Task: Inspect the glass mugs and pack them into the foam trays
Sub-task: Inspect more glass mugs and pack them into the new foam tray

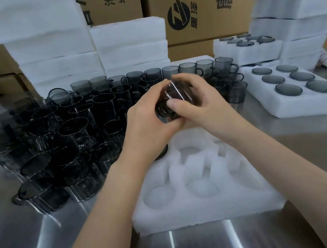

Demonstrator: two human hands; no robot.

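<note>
Fingers (173,103) of both hands wrap around one smoky glass mug (173,99), tilted in the air above a white foam tray (207,207) with open slots. Left hand (148,123), right hand (201,102). Loose mugs (66,136) crowd the steel counter (39,244) to the left.

Both bare forearms reach forward from the lower edge of the view and converge toward the middle. The left hand (148,123) comes in from the lower left, palm turned inward, fingers curled and closed around a held mug (173,101) from the left side. The right hand (201,100) comes in from the lower right, arched over it, thumb pressed on the near face and fingers wrapped over the top. The two hands touch each other.
</note>
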